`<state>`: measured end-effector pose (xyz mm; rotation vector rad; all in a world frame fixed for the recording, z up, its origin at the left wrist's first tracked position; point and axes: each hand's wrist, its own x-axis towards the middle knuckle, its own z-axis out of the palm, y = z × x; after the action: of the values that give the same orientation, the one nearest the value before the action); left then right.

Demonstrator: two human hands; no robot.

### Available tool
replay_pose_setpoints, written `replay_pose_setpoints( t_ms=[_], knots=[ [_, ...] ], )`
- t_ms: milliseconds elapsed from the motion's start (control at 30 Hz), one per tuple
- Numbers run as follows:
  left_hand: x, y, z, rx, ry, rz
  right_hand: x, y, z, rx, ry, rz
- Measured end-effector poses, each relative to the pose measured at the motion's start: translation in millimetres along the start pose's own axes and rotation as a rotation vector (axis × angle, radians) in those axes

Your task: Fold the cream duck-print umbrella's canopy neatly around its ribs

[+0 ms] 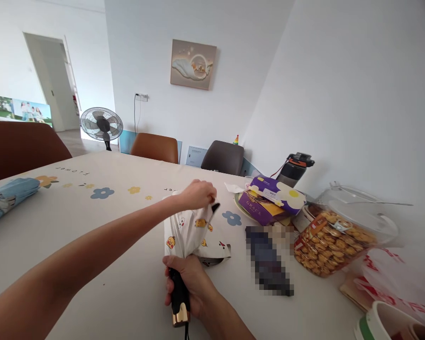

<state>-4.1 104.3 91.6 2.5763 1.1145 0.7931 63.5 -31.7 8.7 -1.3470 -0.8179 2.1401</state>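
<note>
A folded white umbrella (189, 231) with small cartoon prints lies on the table in front of me. Its black handle with a gold end (180, 302) points toward me. My right hand (184, 283) is closed around that handle near the table's front edge. My left hand (197, 194) reaches across from the left and pinches the umbrella's fabric at its far end, beside a black tip. Loose white canopy folds spread out to the right of the shaft.
The table (92, 226) has a white cloth with flower prints. A blue folded umbrella (7, 198) lies far left. To the right are a purple box (269, 200), a black bottle (294, 170), a cracker jar (336, 236) and a blurred dark object (269, 259). Chairs and a fan (101, 125) stand behind.
</note>
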Motion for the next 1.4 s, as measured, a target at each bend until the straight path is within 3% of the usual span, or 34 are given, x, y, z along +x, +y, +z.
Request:
replay_pose_setpoints(
  t_ms=[133,267,367,567,767,1000,1167,1233,1300,1400],
  knots=[
    [-30,-2,-37.6,-0.090,0.228,-0.057,-1,-1,1,0.005,0.038,-0.016],
    [-79,-8,-58.0,-0.152,0.375,-0.223,-2,-2,1,0.019,0.033,0.001],
    [-122,-21,-62.9,-0.223,0.434,-0.330,-3,-3,2,0.096,0.048,-0.019],
    [-183,-56,-50.2,-0.479,0.374,-0.579,-4,-5,3,0.099,0.056,-0.005],
    [-193,-62,-34.7,-0.594,0.339,-0.557,-3,-5,3,0.070,0.074,-0.027],
    [-206,-71,-42.0,-0.348,0.387,-0.353,-2,-3,5,-0.012,0.101,-0.002],
    [-211,-91,-21.9,-0.222,0.061,-0.222,-3,-1,7,-0.139,0.139,-0.030],
    [-211,-97,-14.9,-0.112,-0.016,-0.190,-3,0,7,-0.173,0.138,-0.050],
    [-211,-99,-13.0,0.037,0.003,-0.196,-2,1,6,-0.196,0.151,-0.069],
    [-208,-94,-13.5,0.175,0.157,-0.263,0,2,6,-0.218,0.169,-0.078]
  ],
)
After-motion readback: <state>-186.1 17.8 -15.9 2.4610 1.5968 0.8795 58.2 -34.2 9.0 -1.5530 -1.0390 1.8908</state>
